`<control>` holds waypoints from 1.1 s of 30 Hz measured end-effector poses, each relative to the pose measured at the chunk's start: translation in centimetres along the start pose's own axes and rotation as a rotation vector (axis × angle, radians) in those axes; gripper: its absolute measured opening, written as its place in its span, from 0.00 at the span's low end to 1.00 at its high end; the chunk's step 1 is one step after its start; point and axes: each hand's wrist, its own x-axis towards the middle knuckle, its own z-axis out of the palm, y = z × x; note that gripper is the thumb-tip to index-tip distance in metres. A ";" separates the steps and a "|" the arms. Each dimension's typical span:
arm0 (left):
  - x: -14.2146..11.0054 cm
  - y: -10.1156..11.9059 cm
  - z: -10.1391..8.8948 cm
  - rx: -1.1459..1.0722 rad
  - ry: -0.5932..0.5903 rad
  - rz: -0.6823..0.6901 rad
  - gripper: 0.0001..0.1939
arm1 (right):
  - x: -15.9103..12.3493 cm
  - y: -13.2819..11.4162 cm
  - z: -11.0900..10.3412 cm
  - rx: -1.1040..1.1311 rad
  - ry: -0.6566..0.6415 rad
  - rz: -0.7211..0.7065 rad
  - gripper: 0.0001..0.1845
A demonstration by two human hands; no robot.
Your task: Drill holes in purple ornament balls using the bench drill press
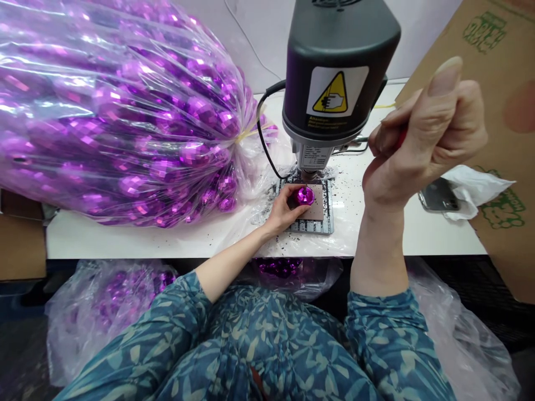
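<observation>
A small shiny purple faceted ball is pinched between the thumb and fingers of my left hand. It rests on a square brown board over the grooved metal base of a drill press. The drill's lower end comes down right at the top of the ball; whether they touch I cannot tell. My right hand, raised at the right of the machine, is closed round the red-ended feed lever; the fingers hide most of the grip.
A big tied clear bag of purple balls fills the left of the white table. Dark chips lie around the drill base. At right are a phone, a crumpled tissue and a cardboard box. Another plastic bag sits below the table.
</observation>
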 end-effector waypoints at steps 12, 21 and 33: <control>0.0 0.2 0.0 -0.017 -0.007 -0.017 0.31 | -2.8 0.9 -1.1 0.062 0.110 -0.059 0.32; 0.0 0.4 -0.1 -0.020 -0.012 -0.008 0.30 | -3.8 3.3 -1.7 0.141 0.142 -0.195 0.29; 0.0 0.3 0.0 -0.047 0.002 -0.019 0.32 | -5.5 5.9 -3.0 0.124 0.174 -0.324 0.23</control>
